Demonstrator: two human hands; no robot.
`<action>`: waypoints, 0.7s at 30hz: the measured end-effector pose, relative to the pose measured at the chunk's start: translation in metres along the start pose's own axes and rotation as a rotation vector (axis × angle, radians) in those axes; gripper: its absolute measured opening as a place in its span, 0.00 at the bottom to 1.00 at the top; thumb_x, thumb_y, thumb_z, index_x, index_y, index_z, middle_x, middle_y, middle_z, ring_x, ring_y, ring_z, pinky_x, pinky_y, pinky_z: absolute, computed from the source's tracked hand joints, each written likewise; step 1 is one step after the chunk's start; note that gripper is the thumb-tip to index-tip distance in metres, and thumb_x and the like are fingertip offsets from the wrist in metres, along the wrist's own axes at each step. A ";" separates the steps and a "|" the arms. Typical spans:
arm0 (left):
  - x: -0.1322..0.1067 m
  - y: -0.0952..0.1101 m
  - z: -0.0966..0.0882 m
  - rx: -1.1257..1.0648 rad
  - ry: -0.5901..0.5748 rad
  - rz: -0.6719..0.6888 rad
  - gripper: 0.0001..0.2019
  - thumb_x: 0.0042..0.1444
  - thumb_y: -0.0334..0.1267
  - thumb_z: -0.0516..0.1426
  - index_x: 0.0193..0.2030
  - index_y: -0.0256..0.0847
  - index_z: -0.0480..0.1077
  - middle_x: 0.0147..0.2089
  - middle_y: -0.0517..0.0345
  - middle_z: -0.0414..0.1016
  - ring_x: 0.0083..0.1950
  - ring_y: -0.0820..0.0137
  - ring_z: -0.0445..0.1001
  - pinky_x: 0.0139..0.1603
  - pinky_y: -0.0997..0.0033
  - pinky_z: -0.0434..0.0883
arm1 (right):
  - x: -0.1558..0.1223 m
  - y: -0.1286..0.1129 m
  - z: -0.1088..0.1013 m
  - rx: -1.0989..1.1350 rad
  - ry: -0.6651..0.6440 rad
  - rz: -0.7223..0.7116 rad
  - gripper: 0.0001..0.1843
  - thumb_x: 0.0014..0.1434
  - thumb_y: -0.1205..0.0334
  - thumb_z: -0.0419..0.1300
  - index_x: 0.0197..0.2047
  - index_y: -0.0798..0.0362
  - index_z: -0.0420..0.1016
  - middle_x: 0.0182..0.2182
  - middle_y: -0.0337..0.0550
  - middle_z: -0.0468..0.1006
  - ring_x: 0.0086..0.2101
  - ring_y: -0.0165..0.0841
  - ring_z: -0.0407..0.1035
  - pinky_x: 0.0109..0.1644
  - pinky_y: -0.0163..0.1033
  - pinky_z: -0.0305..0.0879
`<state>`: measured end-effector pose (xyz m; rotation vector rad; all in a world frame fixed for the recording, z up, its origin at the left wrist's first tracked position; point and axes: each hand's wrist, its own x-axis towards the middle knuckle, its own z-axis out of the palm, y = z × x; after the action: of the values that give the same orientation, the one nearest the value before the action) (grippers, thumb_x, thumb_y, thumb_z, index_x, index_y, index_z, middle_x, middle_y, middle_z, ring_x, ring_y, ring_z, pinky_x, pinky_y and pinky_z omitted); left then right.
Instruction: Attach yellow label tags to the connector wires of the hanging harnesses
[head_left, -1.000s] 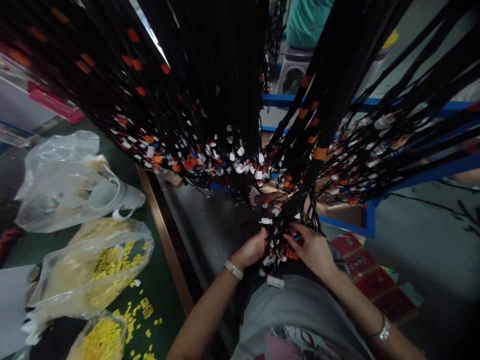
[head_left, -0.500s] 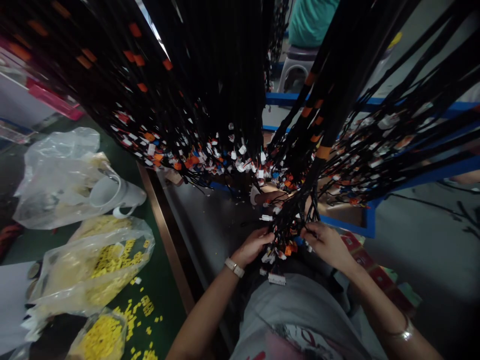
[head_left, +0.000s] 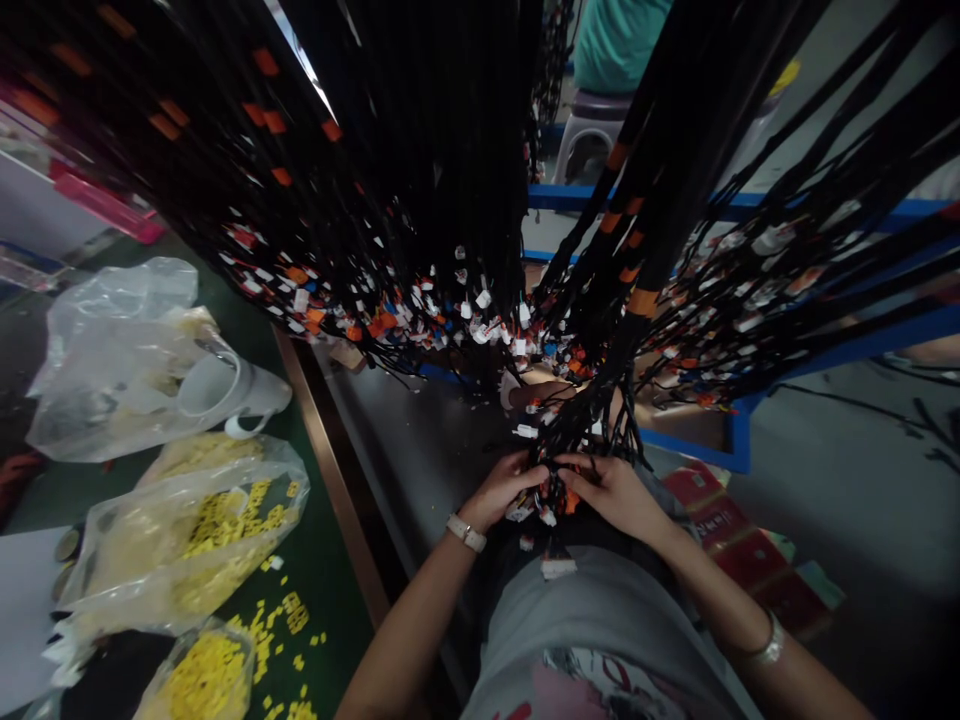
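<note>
My left hand (head_left: 510,490) and right hand (head_left: 613,492) pinch one cable bundle (head_left: 581,425), fingers nearly closed; hanging cables (head_left: 450,180) crowd ahead (mug (head_left: 260,393), yellow pieces (head_left: 202,675) on the green table (head_left: 322,575) leftward).

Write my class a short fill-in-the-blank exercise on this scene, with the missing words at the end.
1. The left hand and right hand both have fingers on a bundle of ____ cables.
2. The table with plastic bags on it stands on the person's ____ side.
3. The small loose pieces scattered there are ____ in colour.
4. The frame beyond the right hand is ____ in colour.

Missing words: black; left; yellow; blue.
</note>
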<state>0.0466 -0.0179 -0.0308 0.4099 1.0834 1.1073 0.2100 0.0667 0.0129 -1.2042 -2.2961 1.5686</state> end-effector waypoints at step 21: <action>-0.016 0.039 -0.028 0.162 -0.042 -0.087 0.19 0.48 0.48 0.61 0.39 0.35 0.66 0.34 0.55 0.73 0.32 0.70 0.73 0.29 0.73 0.69 | 0.004 0.008 -0.017 0.395 -0.073 0.143 0.19 0.54 0.47 0.53 0.24 0.54 0.69 0.22 0.40 0.72 0.24 0.30 0.65 0.29 0.35 0.61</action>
<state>0.0020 -0.0210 -0.0074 0.5073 1.1474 0.9332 0.2197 0.0830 0.0130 -1.2408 -1.8431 2.0244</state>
